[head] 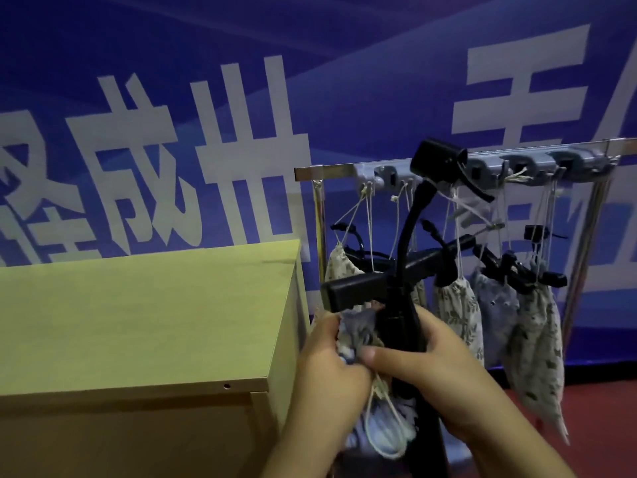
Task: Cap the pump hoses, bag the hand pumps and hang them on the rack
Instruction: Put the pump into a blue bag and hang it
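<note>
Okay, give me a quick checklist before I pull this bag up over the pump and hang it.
1. Left hand grips the drawstring bag mouth: ok.
2. Right hand holds the pump barrel: ok.
3. Bag covers the barrel: not ok, it is bunched below the T-handle.
4. Hose end capped: cannot tell.
5. Drawstring hangs loose, not pulled tight: ok.
6. Free hook on the rack: cannot tell.

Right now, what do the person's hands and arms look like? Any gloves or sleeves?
Both are bare. The left hand and right hand wear no gloves, rings or watch that I can see, and the forearms show no sleeves as far as the picture's bottom edge. The thumbnails are short and plain. No markings show.
</note>
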